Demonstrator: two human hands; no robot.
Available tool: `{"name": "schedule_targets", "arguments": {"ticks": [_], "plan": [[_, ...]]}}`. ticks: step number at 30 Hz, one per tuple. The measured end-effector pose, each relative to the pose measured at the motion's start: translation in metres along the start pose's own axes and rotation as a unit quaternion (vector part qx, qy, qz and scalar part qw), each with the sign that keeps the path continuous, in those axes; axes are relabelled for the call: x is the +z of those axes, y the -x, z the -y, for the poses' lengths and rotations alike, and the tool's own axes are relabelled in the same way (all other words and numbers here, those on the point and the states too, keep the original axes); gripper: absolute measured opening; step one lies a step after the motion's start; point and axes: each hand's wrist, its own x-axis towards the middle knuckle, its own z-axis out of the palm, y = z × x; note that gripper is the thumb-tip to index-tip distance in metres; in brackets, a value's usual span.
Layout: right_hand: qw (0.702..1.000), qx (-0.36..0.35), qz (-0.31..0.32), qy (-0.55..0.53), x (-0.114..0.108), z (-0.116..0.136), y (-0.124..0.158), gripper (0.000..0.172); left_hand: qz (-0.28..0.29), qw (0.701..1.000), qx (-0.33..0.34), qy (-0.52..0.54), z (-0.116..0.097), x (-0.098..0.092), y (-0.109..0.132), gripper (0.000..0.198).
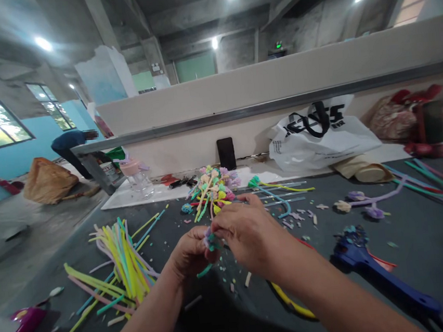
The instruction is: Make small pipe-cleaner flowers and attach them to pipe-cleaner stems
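Note:
A small purple and teal fuzzy flower (211, 240) sits between my two hands, in front of me above the dark table. My left hand (190, 250) is closed around it with the fingertips. Bent over the flower from the right, my right hand (245, 231) pinches at its top; the exact fingertip contact is partly hidden. Just beyond the hands lies a pile of finished pipe cleaner flowers (215, 185) in several colours. A teal-headed pipe cleaner flower (255, 182) with a bent blue stem lies to its right.
Loose pipe cleaners (127, 266) heap on the left. A blue-handled tool (384, 273) lies at right, its head covered in bits. Behind stand a phone (226, 153), a white bag (320, 135) and a clear bottle (139, 182). A person (73, 146) bends over far left.

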Motion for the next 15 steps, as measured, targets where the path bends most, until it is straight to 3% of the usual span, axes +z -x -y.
{"name": "schedule_targets", "arguments": {"ticks": [7, 12, 15], "plan": [[0.999, 0.028, -0.002, -0.031, 0.003, -0.004, -0.003, 0.02, 0.007, 0.999, 0.002, -0.051, -0.001, -0.004, 0.001, 0.037], [0.991, 0.066, 0.014, -0.114, -0.001, -0.008, -0.007, 0.016, -0.002, 0.995, 0.006, -0.099, -0.002, -0.004, -0.001, 0.041], [0.988, 0.088, -0.009, -0.123, -0.003, -0.014, -0.008, 0.017, -0.006, 0.989, 0.004, -0.145, -0.006, -0.001, -0.002, 0.044]]}}
